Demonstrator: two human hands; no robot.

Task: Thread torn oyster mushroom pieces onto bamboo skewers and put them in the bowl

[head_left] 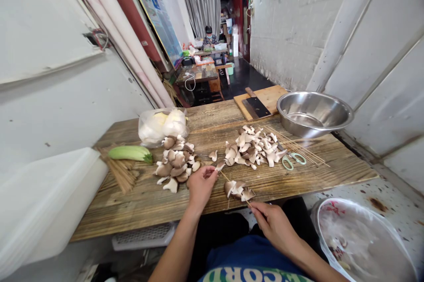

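Observation:
My left hand (200, 183) pinches a small mushroom piece (220, 167) at the tip of a thin bamboo skewer (226, 178). My right hand (271, 220) grips the skewer's lower end near the table's front edge. Several mushroom pieces (238, 189) are threaded on the skewer between the two hands. A heap of brown mushroom pieces (177, 163) lies just left of my left hand. A second, paler heap of mushroom pieces (255, 146) lies beyond the skewer.
Wooden table (139, 202) carries a steel bowl (313, 112), a cutting board (270, 95) with a cleaver (256, 106), green scissors (293, 159), loose skewers (303, 147), a bagged vegetable (162, 125), a green vegetable (130, 153). A bag-lined bin (361, 242) sits lower right. A person sits far down the corridor.

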